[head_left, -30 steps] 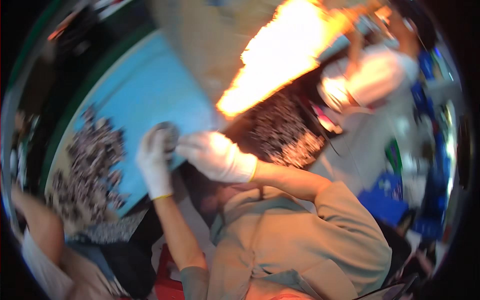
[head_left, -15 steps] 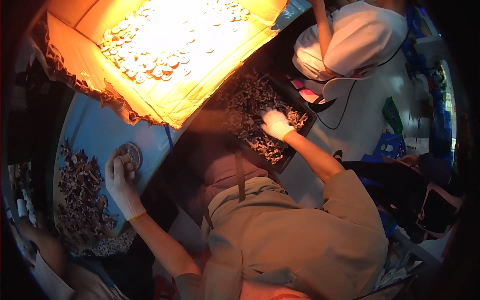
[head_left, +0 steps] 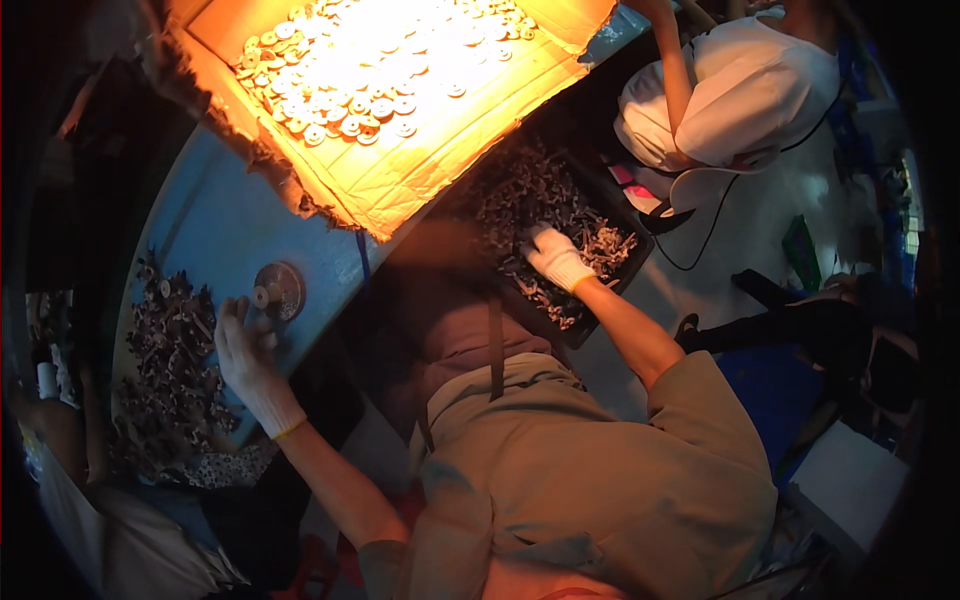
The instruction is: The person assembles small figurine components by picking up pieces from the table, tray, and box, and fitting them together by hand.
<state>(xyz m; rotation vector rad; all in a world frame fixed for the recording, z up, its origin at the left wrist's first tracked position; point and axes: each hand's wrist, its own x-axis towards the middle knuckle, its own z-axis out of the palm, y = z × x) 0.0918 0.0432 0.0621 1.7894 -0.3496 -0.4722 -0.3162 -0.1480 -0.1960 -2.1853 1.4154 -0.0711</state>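
Note:
My left hand (head_left: pixel 252 368), in a white knit glove, is just below a round disc-shaped piece with a raised hub (head_left: pixel 279 291) on the blue table. Its fingers are slightly blurred, stretched out and apart, with nothing visible in them. A heap of small dark metal-looking parts (head_left: pixel 175 365) lies beside this hand. Also gloved, my right hand (head_left: pixel 557 257) reaches into a black tray (head_left: pixel 640 262) filled with similar small parts (head_left: pixel 520 195). Its fingertips are down among the parts, so their grip is hidden.
A torn-edged cardboard box (head_left: pixel 400 195), brightly lit, holds many small round pieces (head_left: pixel 370 105) at the table's far side. The blue table (head_left: pixel 215 205) runs along my left. Another person in a white top (head_left: pixel 750 90) is at the far right. A dark cable (head_left: pixel 705 235) lies on the floor.
My left hand has let go of the hub on the round piece and drawn back slightly toward me, its fingers opening. My right hand stays in the tray. The whole view has shifted a little.

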